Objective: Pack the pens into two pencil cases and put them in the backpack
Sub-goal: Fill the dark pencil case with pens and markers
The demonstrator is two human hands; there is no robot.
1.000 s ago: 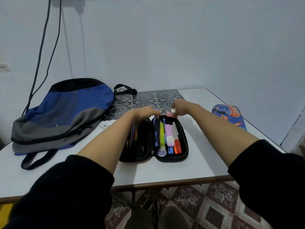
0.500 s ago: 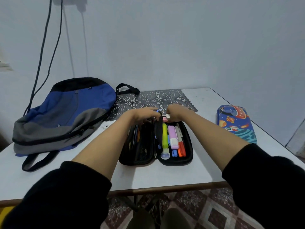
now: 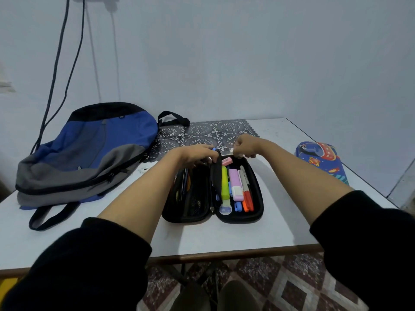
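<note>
Nearby, blue backpack point(image 3: 85, 153), patterned case point(image 3: 321, 158), lace mat point(image 3: 213, 131)

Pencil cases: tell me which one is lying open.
The black pencil case straight ahead: it lies spread open with pens showing. The blue space-print case on the far right is closed.

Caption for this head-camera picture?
Packing pens: left hand and right hand at far end of open pencil case, backpack nearby.
</note>
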